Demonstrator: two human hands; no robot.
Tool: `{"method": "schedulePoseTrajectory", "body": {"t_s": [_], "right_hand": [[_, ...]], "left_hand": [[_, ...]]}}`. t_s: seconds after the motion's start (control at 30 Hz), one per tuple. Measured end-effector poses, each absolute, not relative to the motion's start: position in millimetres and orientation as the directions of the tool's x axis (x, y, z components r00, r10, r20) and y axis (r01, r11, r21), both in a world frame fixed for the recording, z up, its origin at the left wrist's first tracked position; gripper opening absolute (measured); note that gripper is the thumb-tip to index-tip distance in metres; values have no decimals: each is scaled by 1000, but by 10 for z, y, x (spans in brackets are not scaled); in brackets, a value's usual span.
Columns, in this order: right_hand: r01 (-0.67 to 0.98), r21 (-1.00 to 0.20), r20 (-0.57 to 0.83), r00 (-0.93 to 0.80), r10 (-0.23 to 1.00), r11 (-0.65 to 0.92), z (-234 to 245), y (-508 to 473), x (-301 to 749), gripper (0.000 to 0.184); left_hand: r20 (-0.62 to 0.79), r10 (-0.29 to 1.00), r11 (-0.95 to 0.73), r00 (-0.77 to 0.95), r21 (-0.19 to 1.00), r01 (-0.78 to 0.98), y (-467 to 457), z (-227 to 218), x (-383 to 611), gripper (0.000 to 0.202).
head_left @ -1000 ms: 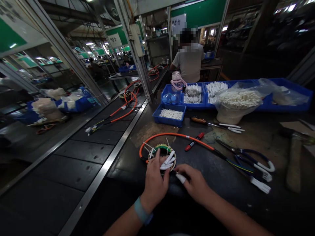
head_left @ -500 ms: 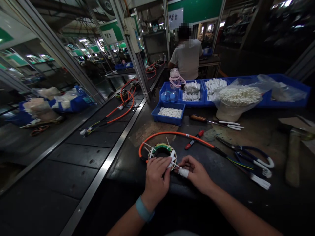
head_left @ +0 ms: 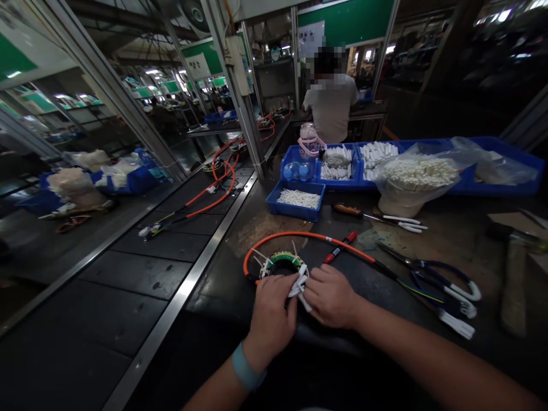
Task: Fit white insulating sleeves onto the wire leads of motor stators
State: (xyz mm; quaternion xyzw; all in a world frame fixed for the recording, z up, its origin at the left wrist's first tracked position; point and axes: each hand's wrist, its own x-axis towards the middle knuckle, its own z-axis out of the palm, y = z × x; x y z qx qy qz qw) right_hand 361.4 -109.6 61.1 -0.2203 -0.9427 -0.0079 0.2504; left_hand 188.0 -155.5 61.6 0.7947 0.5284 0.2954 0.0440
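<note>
A ring-shaped motor stator (head_left: 280, 260) with a green inner rim lies on the bench before me, several thin white cable ties sticking out of its far side. My left hand (head_left: 274, 305) is closed over its near edge, fingertips and thumb around white sleeves (head_left: 301, 275) on the ring. Right beside them, my right hand (head_left: 331, 297) is closed, its fingers curled at the stator's right edge. A white strip (head_left: 305, 302) shows under those fingers; the thin tie they pinch is mostly hidden. An orange cable (head_left: 295, 233) loops from the stator to the right.
A red marker (head_left: 340, 247), a wooden-handled screwdriver (head_left: 349, 210), pliers (head_left: 428, 271) and a hammer (head_left: 514, 285) lie rightward. Behind stand a blue tray of cable ties (head_left: 295, 214) and blue bins (head_left: 359, 181). A conveyor (head_left: 141, 268) runs left. A person (head_left: 331, 105) stands beyond.
My right hand has turned over and moved in against the stator's right edge, its fingers now curled tighter. My left hand stays on the stator. The whole view has shifted slightly.
</note>
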Motion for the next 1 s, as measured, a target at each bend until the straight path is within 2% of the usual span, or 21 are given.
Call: {"method": "schedulePoseTrajectory", "body": {"t_s": [0.03,0.1,0.2,0.3,0.37,0.4,0.47,0.53,0.57,0.63,0.7,0.77,0.9,1.0], "right_hand": [[381,-2,496,-802,332,924,598,-1097,3623,20],[345,82,540,-804,250,935,585,-1058,3611,23],[409,40,556,-767,320,912,632,-867,3511,23],[452,-61,526,-743,414,890,720,-636,3419,22],[436,-113,511,-745,428,893,773,-560,3444,23],[410,-185,488,-751,445,893,796,-555,3483,20],[332,-408,404,-769,495,850,831,-601,3575,14],[282,-565,308,-800,515,775,844,-680,3629,29],[293,-568,278,-811,515,769,836,-717,3627,29],[370,-420,269,-821,503,829,791,-761,3569,14],[434,-251,274,-825,493,865,718,-754,3473,17],[471,-180,278,-818,504,863,649,-706,3378,20],[498,-207,270,-798,538,842,601,-605,3245,16],[517,-252,275,-772,573,818,632,-630,3199,14]], "left_hand": [[398,882,-403,251,364,839,-1553,628,1881,41],[354,901,-372,251,333,866,-1545,654,1881,35],[270,906,-403,327,306,862,-1522,698,1870,18],[215,900,-423,378,233,876,-1496,735,1849,15],[199,897,-430,395,187,883,-1486,743,1835,15],[196,896,-432,399,173,885,-1484,743,1831,15],[201,893,-435,403,155,887,-1486,732,1836,16],[220,892,-431,396,144,891,-1490,709,1857,24],[237,892,-423,384,140,895,-1492,693,1871,32],[284,896,-389,341,132,912,-1491,648,1897,38],[335,893,-360,301,131,924,-1482,591,1911,27],[369,884,-360,286,149,921,-1467,534,1910,19],[406,865,-403,293,218,889,-1456,459,1908,18],[388,877,-386,284,214,898,-1486,480,1922,18]]}}
